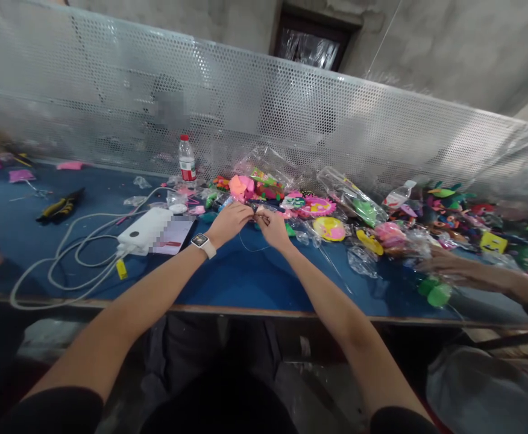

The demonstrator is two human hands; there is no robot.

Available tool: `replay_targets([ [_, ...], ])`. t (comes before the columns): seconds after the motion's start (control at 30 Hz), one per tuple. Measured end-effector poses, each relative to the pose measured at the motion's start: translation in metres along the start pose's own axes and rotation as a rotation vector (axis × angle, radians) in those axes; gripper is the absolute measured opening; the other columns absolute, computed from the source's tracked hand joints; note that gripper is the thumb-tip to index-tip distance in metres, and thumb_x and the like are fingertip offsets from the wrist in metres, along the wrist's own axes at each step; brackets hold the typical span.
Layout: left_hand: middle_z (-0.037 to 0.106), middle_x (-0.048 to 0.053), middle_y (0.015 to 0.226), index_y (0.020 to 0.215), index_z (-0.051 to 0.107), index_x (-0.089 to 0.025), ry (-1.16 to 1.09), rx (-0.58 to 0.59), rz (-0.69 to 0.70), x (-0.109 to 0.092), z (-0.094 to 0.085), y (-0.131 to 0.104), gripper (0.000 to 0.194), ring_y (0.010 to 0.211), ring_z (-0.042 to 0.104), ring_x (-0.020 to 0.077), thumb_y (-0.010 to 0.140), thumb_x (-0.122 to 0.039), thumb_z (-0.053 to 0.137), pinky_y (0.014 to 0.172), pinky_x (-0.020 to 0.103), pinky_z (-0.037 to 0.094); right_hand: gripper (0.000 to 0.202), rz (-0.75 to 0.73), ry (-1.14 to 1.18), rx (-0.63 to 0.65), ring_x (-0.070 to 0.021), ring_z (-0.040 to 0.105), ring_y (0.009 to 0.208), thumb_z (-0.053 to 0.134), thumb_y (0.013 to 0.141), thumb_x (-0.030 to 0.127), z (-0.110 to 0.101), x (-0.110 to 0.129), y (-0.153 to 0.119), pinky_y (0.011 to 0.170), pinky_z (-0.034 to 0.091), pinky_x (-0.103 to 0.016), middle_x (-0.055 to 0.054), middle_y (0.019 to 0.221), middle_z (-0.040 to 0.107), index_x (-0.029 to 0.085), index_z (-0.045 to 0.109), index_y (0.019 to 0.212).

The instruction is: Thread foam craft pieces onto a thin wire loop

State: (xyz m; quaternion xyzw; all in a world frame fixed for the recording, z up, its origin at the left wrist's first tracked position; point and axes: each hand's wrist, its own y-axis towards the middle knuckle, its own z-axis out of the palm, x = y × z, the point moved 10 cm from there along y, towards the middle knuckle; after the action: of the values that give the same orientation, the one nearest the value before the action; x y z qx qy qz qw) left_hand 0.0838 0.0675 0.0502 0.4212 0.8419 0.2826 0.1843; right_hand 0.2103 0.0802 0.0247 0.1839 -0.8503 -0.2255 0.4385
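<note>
My left hand, with a watch on its wrist, is closed with its fingertips pinched together over the far half of the table. Close beside it, my right hand is also closed, its thumb and fingers meeting. Between the two sets of fingertips is something small and dark that I cannot make out. A thin pale thread curves down below the hands onto the blue table. Just beyond my hands lie pink pieces and other colourful cut-outs.
At left are a white power bank with looping cables, a phone and black-yellow pliers. A bottle stands before the perforated metal screen. Colourful pieces in plastic wrap spread rightward, where a co-worker's hand reaches in.
</note>
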Motion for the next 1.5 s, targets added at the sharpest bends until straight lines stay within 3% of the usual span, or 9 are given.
replay_targets([
  [0.17, 0.081, 0.01, 0.108, 0.104, 0.079, -0.019, -0.168, -0.031, -0.14, 0.013, -0.002, -0.003, 0.014, 0.109, 0.071, 0.0282, 0.103, -0.025, 0.066, 0.103, 0.043, 0.051, 0.021, -0.091, -0.092, -0.02, -0.0185, 0.054, 0.066, 0.058, 0.098, 0.034, -0.005, 0.013, -0.001, 0.071, 0.044, -0.032, -0.001, 0.071, 0.063, 0.02, 0.073, 0.091],
  [0.43, 0.083, 0.01, 0.088, 0.092, 0.078, -0.013, -0.864, -0.131, -0.394, 0.037, 0.016, -0.007, 0.014, 0.08, 0.077, 0.0204, 0.092, -0.026, 0.074, 0.08, 0.033, 0.061, 0.025, -0.218, -0.122, -0.105, -0.0218, 0.062, 0.077, 0.057, 0.1, 0.035, -0.015, 0.027, -0.004, 0.08, 0.048, -0.035, -0.008, 0.087, 0.073, 0.02, 0.076, 0.094],
  [0.63, 0.085, 0.009, 0.094, 0.098, 0.081, -0.014, -0.706, -0.128, -0.294, 0.034, 0.003, -0.009, 0.019, 0.088, 0.079, 0.0203, 0.083, -0.011, 0.069, 0.09, 0.034, 0.061, 0.026, -0.078, -0.087, -0.062, -0.0185, 0.05, 0.062, 0.059, 0.098, 0.038, -0.009, 0.014, 0.0, 0.066, 0.041, -0.032, 0.0, 0.066, 0.058, 0.02, 0.076, 0.091],
  [0.77, 0.085, 0.008, 0.095, 0.097, 0.082, -0.016, -0.605, -0.101, -0.292, 0.032, 0.001, -0.012, 0.018, 0.09, 0.078, 0.0222, 0.079, -0.017, 0.083, 0.092, 0.035, 0.059, 0.026, -0.036, -0.046, -0.022, -0.0163, 0.042, 0.056, 0.061, 0.096, 0.04, -0.006, 0.009, 0.001, 0.06, 0.035, -0.031, 0.004, 0.058, 0.048, 0.02, 0.076, 0.089],
  [0.9, 0.083, 0.007, 0.09, 0.089, 0.081, -0.018, -0.545, -0.127, -0.311, 0.029, -0.004, -0.012, 0.014, 0.084, 0.075, 0.0219, 0.083, -0.03, 0.086, 0.085, 0.034, 0.057, 0.026, -0.04, -0.071, -0.039, -0.0172, 0.048, 0.058, 0.06, 0.096, 0.04, -0.007, 0.008, 0.001, 0.063, 0.039, -0.031, 0.001, 0.063, 0.058, 0.021, 0.076, 0.09],
  [1.0, 0.08, 0.006, 0.081, 0.079, 0.076, -0.018, -0.622, -0.174, -0.354, 0.032, -0.005, -0.013, 0.03, 0.077, 0.07, 0.0196, 0.093, -0.045, 0.076, 0.079, 0.033, 0.054, 0.027, -0.107, -0.109, -0.064, -0.0203, 0.06, 0.069, 0.057, 0.1, 0.039, -0.009, 0.015, -0.001, 0.071, 0.046, -0.033, -0.005, 0.08, 0.073, 0.021, 0.076, 0.093],
  [1.23, 0.065, 0.003, 0.067, 0.068, 0.064, -0.019, -1.192, -0.015, -0.551, 0.047, 0.04, -0.018, 0.048, 0.064, 0.058, 0.0132, 0.086, -0.061, 0.078, 0.062, 0.027, 0.045, 0.035, -0.275, -0.222, -0.066, -0.0259, 0.071, 0.095, 0.05, 0.108, 0.043, -0.006, 0.038, -0.011, 0.085, 0.05, -0.036, -0.012, 0.107, 0.08, 0.022, 0.078, 0.104],
  [1.33, 0.068, 0.004, 0.07, 0.07, 0.066, -0.019, -1.082, 0.015, -0.51, 0.05, 0.036, -0.016, 0.05, 0.066, 0.06, 0.0147, 0.091, -0.063, 0.073, 0.063, 0.027, 0.046, 0.032, -0.239, -0.21, -0.076, -0.0235, 0.067, 0.083, 0.052, 0.106, 0.042, -0.006, 0.036, -0.01, 0.081, 0.05, -0.035, -0.009, 0.092, 0.076, 0.022, 0.077, 0.103],
  [1.5, 0.075, 0.01, 0.084, 0.094, 0.074, -0.018, -0.404, -0.07, -0.479, 0.053, 0.0, -0.02, 0.053, 0.081, 0.071, 0.0235, 0.112, -0.053, 0.039, 0.083, 0.035, 0.053, 0.027, -0.084, -0.145, -0.064, -0.0195, 0.054, 0.062, 0.058, 0.099, 0.041, -0.005, 0.015, -0.003, 0.068, 0.043, -0.033, 0.002, 0.062, 0.055, 0.022, 0.075, 0.092],
])
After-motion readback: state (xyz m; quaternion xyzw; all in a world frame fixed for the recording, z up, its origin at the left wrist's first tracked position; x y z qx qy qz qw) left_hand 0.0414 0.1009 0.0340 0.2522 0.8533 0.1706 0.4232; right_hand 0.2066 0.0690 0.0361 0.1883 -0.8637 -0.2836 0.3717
